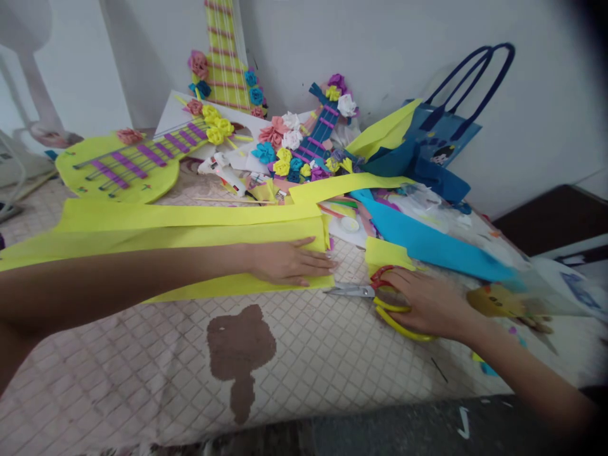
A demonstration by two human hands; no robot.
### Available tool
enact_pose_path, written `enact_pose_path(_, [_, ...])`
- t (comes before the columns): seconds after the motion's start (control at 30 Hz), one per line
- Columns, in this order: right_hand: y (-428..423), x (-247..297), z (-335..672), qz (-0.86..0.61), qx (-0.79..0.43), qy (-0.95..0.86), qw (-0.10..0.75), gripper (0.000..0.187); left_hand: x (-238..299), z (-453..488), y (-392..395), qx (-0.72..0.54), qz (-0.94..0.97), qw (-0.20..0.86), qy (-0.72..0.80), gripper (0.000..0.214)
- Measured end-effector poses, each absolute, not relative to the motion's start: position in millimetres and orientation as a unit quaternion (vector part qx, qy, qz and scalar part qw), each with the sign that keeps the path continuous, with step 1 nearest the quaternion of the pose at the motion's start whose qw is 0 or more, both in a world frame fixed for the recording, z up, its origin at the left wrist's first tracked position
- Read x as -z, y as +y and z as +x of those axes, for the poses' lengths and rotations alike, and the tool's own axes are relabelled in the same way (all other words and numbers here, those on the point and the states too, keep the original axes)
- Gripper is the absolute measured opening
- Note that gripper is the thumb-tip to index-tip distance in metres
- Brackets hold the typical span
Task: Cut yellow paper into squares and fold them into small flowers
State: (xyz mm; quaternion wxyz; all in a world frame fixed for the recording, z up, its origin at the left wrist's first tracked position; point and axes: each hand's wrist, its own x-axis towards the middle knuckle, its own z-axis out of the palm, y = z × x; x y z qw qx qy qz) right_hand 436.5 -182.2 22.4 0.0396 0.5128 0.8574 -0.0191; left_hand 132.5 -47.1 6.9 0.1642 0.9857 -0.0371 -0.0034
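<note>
Head: yellow sheet (261, 232) beneath left hand (287, 261);

Smooth metal blades (350, 290) with a light shine meet red and yellow plastic handles (409, 332) on the scissors (368, 291) I hold at five o'clock, beside matt yellow sheets (190, 216) of what looks like crepe paper at nine. A blue paper strip (422, 242), equally dull, stretches at three o'clock near crinkled, glossy clear plastic (426, 199). Ruffled paper flowers (282, 164) crowd twelve o'clock; a smooth white plastic glue gun (227, 173) lies at ten, near a slim stick (228, 200) resembling bare wood. At six, my table covering (308, 361) shows a matt, diamond-patterned face.
</note>
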Motion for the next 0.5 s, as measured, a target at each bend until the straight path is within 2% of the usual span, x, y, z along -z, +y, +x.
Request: enact_pose_path(0.5, [-169.0,-23.7,440.4,0.499,0.035,0.857,0.125,0.038,4.7,132.3,-42.5,-0.008,0.983,0.177,-0.056,0.055])
